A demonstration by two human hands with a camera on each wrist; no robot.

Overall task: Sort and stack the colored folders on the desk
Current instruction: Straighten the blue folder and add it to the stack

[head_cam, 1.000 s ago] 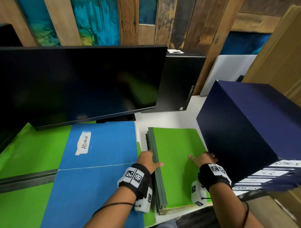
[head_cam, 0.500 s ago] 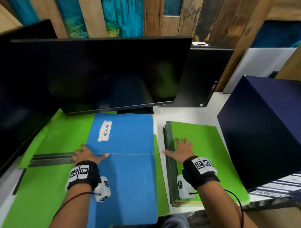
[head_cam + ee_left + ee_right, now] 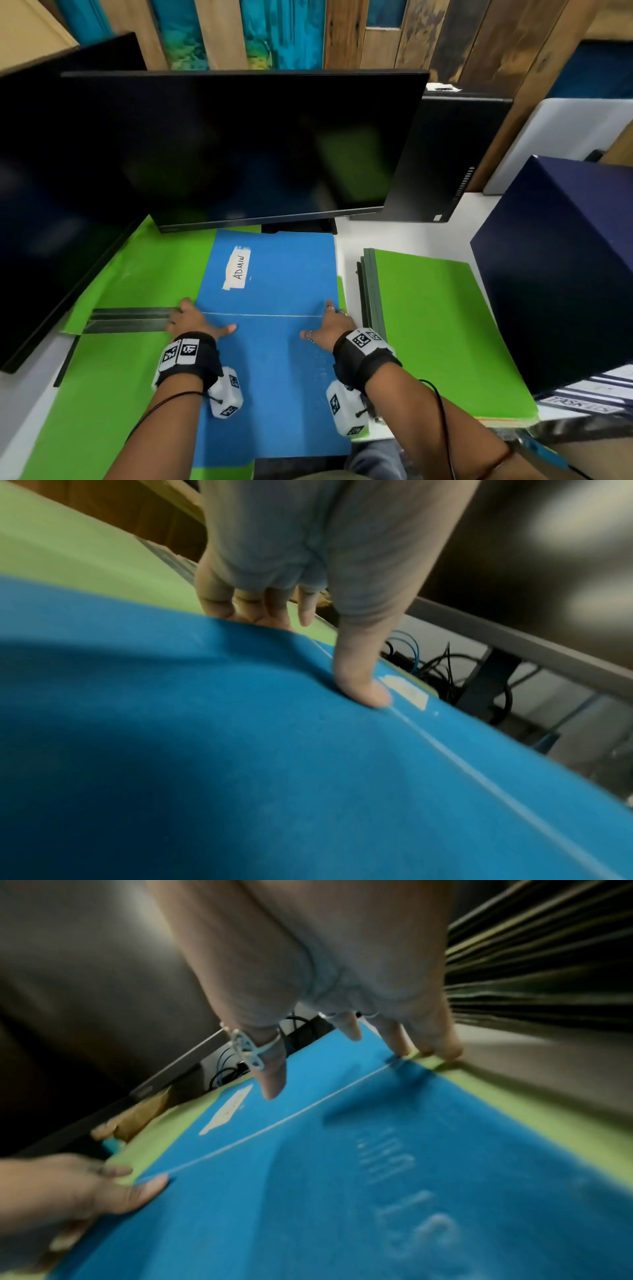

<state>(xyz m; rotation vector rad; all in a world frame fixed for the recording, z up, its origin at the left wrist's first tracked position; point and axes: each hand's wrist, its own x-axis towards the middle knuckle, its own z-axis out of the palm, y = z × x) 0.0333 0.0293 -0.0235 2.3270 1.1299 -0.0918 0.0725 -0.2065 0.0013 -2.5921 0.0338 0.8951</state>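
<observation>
Two blue folders lie mid-desk, the near one [image 3: 270,377] overlapping a far one taped "ADMIN" [image 3: 274,274]. My left hand [image 3: 202,320] grips the near folder's left edge. In the left wrist view its thumb [image 3: 359,691] presses on top of the blue folder [image 3: 274,750] while its fingers go under the edge. My right hand [image 3: 322,322] touches the right edge with straight fingers. In the right wrist view its fingertips [image 3: 397,1047] meet the folder [image 3: 342,1177] and the thumb hovers. A stack of green folders [image 3: 428,325] lies to the right.
Green folders [image 3: 137,274] with a dark spine strip [image 3: 130,320] lie under and left of the blue ones. A black monitor [image 3: 239,144] stands behind, another screen [image 3: 51,205] at left, a PC tower [image 3: 445,154] behind right. A navy box [image 3: 565,274] crowds the green stack.
My left hand left the green stack first and took the blue folder's left edge. My right hand then moved from the green stack to the blue folder's right edge.
</observation>
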